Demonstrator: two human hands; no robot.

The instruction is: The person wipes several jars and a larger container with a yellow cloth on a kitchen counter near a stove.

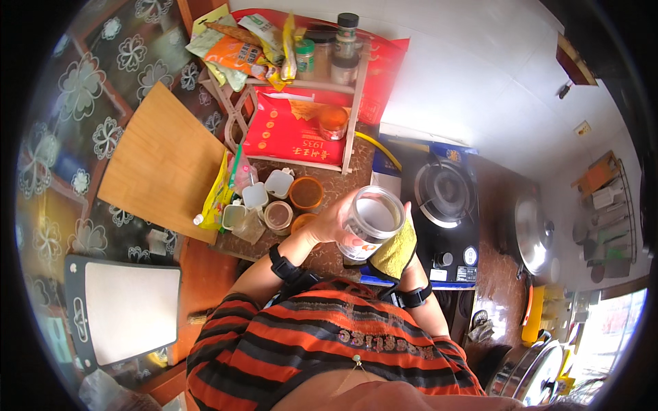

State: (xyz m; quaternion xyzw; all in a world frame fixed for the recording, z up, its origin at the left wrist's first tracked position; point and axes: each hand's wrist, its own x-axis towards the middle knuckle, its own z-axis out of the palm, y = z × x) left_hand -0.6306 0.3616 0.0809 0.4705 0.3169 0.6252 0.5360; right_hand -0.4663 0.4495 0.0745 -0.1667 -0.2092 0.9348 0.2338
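Observation:
My left hand [334, 221] is closed around the side of a clear plastic jar [378, 211] without a lid, its round mouth facing up. The jar bears a printed label, and its inside looks whitish. My right hand [409, 262] holds a yellow cloth [397, 251] with a dark edge against the jar's right side; most of its fingers are hidden behind the cloth. Left of my left hand, on the brown marbled counter, stand an orange-rimmed jar [306, 192], a round container [278, 216] and several white-lidded containers [255, 195].
A black gas stove [442, 251] lies close on the right, a lidded pan [533, 234] beyond it. A rack [329, 88] with spice jars and packets stands at the back. A wooden board [159, 164] and a white cutting board [131, 311] are at the left.

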